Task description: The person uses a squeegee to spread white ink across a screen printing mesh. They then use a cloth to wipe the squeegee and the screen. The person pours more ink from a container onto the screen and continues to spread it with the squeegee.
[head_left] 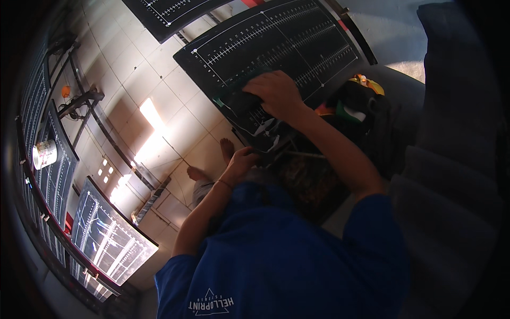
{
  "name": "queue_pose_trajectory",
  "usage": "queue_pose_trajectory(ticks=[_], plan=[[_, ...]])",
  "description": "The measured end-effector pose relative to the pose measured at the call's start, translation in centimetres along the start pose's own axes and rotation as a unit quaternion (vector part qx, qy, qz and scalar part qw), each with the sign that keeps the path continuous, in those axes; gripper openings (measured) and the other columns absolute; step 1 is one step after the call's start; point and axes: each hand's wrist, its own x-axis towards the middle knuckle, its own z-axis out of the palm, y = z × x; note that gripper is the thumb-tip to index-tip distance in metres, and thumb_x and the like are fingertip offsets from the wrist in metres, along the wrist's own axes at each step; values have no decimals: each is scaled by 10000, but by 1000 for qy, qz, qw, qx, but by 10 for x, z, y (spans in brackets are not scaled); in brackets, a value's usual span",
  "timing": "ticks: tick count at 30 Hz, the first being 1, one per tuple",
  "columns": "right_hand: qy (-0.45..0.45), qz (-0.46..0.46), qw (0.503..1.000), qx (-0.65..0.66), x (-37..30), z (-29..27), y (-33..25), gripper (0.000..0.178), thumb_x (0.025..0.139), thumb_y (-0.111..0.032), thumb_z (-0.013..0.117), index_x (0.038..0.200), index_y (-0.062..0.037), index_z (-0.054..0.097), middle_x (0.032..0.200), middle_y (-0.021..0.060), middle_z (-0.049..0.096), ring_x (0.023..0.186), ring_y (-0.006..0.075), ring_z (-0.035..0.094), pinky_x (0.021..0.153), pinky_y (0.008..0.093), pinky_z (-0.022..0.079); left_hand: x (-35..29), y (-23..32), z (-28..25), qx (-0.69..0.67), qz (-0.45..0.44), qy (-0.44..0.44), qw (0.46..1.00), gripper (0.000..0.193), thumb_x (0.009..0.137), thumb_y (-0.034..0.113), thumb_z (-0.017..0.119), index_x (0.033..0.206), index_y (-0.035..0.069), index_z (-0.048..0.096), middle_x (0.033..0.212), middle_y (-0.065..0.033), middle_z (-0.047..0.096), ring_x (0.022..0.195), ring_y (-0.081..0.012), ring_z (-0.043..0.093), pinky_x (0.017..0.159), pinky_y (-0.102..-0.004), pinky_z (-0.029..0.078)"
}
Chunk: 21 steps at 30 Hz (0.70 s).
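A dark cloth (245, 100) with a green edge is pressed flat onto a large black panel (276, 50) printed with white ruled lines and tick marks. The panel lies tilted across the person's lap, its near corner low in the middle of the view and its far end reaching toward the upper right. The cloth is covered by the right hand (276, 93), which is laid palm down with the fingers curled over it, gripping it against the panel surface. The near lower edge of the panel is held by the left hand (241, 162), closed around it from below; a thin band is worn on that wrist. Blue short sleeves are seen on both arms. A bare foot (227, 149) rests on the tiled floor (159, 69) just beside the left hand. A bundle of colourful fabric (356, 103) lies just right of the panel. More black ruled panels (109, 239) are leaned on the floor at the lower left, and further ones are racked along the left edge, where a white mug (45, 154) is placed.
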Motion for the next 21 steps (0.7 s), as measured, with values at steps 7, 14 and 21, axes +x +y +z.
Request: queue_pose_trajectory(ticks=[7,14,21], plan=[[-17,15,1000,-16,-77,-14,-14,446,653,10,689,1067,-156,703,1068,-22,697,1049,201,643,903,369,465,-5,-13,6,-74,-31,39,996,236,936,77,615,1135,-49,632,1009,-61,667,872,-146,633,740,-266,497],[-41,35,998,-29,-119,-24,-28,444,653,1,689,1069,-154,698,1079,-23,691,1055,196,644,900,368,470,-1,-15,8,-66,1,-6,998,238,955,95,613,1171,-6,612,1016,-44,659,877,-134,633,743,-262,504],[-33,75,996,-37,-131,-30,-55,514,586,-24,712,1090,-122,688,1109,45,696,1058,257,661,871,382,501,-21,-5,29,-109,18,24,994,261,962,70,609,1214,6,597,1083,-41,668,963,-148,658,820,-281,542]])
